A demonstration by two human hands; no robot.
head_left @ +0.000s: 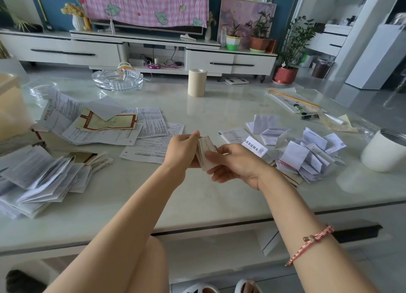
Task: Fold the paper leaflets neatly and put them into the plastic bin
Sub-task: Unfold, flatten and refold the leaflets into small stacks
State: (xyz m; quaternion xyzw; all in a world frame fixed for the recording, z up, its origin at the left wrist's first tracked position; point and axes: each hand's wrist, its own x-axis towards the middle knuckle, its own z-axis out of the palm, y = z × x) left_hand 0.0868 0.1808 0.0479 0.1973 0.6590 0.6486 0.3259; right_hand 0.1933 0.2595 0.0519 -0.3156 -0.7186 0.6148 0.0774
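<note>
Head view: both hands on one small folded cream paper leaflet (206,152), held just above the pale marble table top (219,108), mid-table towards the near edge. Left hand (181,148): fingers (194,136) curled tight, pinching the leaflet's upper left edge. Right hand (234,166): palm up, fingers curled under the leaflet's lower right side, thumb (214,155) pressed on its face. Pink braided bracelet (312,242) on the right forearm. Beyond and left of the hands there's a loose spread of unfolded printed sheets (145,125), with a red-bordered yellowish sheet (105,122) on top. Heap of folded white leaflets (41,176) at near left, well apart from the hands. Second heap of folded leaflets (307,158) just beside the right hand, and the wrist hides its near-left edge. Far side: clear ribbed glass ashtray (118,79), upright beige tape roll (197,81), clear plastic bag with pens (294,101). Containers: cream translucent plastic bin (8,108) at the far left edge, cut off by the frame, well apart from the held leaflet, can't tell its contents. White round pot with metal rim (384,154) at the right edge, inside not visible
</note>
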